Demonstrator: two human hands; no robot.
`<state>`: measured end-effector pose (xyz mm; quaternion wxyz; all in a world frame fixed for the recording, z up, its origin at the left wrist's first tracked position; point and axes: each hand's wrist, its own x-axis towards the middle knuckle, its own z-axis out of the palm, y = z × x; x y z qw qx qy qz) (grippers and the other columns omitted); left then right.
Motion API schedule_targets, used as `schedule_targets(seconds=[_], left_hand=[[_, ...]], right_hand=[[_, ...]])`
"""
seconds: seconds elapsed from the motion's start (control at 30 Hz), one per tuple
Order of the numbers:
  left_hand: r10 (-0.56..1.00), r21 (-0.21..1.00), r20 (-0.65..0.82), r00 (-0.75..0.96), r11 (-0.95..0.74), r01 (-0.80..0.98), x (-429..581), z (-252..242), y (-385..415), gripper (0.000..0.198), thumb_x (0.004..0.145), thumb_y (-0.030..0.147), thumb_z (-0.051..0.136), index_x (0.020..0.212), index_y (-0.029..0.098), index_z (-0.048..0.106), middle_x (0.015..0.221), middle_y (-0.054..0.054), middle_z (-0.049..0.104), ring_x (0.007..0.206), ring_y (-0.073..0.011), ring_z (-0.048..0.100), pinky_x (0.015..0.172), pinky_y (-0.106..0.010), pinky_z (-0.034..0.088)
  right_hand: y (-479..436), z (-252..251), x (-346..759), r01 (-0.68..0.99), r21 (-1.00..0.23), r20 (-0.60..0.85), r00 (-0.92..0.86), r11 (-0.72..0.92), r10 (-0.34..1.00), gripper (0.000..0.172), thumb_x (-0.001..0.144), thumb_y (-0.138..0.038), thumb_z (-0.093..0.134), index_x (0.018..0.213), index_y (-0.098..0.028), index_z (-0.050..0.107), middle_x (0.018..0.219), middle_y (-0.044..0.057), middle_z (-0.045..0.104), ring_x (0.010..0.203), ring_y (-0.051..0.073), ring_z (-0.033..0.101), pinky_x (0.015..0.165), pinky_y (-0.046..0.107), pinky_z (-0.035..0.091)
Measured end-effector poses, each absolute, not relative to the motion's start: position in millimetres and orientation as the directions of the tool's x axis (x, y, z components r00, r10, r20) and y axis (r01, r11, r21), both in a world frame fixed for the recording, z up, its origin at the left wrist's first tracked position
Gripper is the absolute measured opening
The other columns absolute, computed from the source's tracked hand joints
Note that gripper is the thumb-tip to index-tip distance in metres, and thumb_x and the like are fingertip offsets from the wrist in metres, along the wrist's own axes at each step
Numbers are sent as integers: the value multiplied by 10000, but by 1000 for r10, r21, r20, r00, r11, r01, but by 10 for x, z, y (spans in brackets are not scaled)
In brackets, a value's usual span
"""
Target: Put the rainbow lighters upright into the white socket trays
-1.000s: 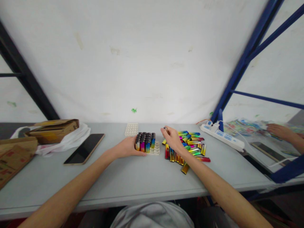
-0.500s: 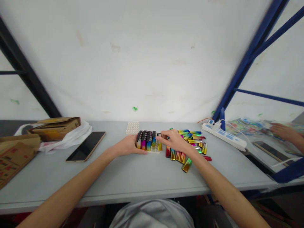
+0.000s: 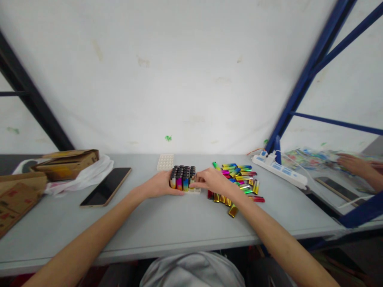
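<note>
A block of lighters [image 3: 185,184] with dark tops and shiny rainbow bodies stands upright in a white holder tray [image 3: 196,191]. My left hand [image 3: 160,184] wraps round the block's left side, its thumb along the front near the base. My right hand [image 3: 209,179] is at the block's right end, thumb and fingers closed on a lighter [image 3: 192,184] in the rightmost visible row; the fingers partly hide it. Right of the block lies a heap of loose, shiny multicoloured lighters [image 3: 239,173], some hidden beneath my right wrist.
An empty white holder tray [image 3: 165,162] lies behind. To the left are a phone [image 3: 107,186], a white plastic bag [image 3: 89,174] and cardboard boxes [image 3: 73,163]. A power strip [image 3: 279,171] lies to the right. Beyond the blue frame [image 3: 299,91], another person's hand [image 3: 354,163] touches plastic packets.
My right hand has moved slightly left and down, against the lighters' right end. My left hand keeps its hold on the block. The whole view has shifted slightly.
</note>
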<state>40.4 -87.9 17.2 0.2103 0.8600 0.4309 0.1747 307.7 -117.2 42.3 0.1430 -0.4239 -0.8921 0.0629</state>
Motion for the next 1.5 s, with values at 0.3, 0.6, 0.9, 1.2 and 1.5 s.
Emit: schedule_targets(seconds=[0.3, 0.6, 0.9, 1.2, 1.5], left_hand=[[826, 493, 93, 556, -524, 695, 406, 173, -873, 685, 672, 698, 823, 1138, 216, 685, 1105, -63, 802, 1009, -327, 744, 897, -391, 573], [836, 507, 102, 539, -510, 695, 419, 182, -886, 727, 649, 684, 838, 1194, 230, 677, 1148, -61, 800, 1042, -325, 739, 932, -388, 567], [827, 501, 90, 555, -519, 692, 404, 159, -859, 764, 674, 698, 825, 1254, 225, 674, 1169, -72, 795, 1052, -322, 736, 953, -396, 563], [822, 515, 92, 562, -522, 680, 415, 190, -886, 761, 667, 690, 834, 1246, 227, 667, 1182, -67, 795, 1066, -330, 739, 946, -389, 563], [830, 496, 86, 552, -516, 698, 416, 192, -888, 731, 656, 718, 823, 1180, 227, 680, 1117, -66, 803, 1025, -329, 744, 921, -385, 562]], right_hand=[[-669, 224, 3837, 826, -266, 408, -370, 496, 834, 228, 1026, -329, 632, 1089, -142, 746, 1053, 130, 764, 964, 233, 682, 935, 347, 481], [-616, -20, 3601, 898, -221, 265, -319, 379, 910, 521, 944, -595, 692, 1225, -158, 725, 1176, 183, 742, 1117, 306, 676, 1009, 431, 493], [-592, 8, 3375, 729, -480, 344, -354, 487, 869, 451, 884, -243, 761, 1309, -143, 645, 1220, 135, 662, 884, 169, 710, 999, 385, 535], [-647, 77, 3327, 162, -912, 342, -204, 376, 917, 621, 797, -354, 782, 1368, -243, 566, 1201, 76, 714, 800, 148, 716, 739, 296, 562], [-851, 247, 3229, -24, -973, 229, -209, 229, 951, 436, 840, -562, 718, 1101, -219, 651, 859, -5, 661, 738, 149, 648, 716, 302, 559]])
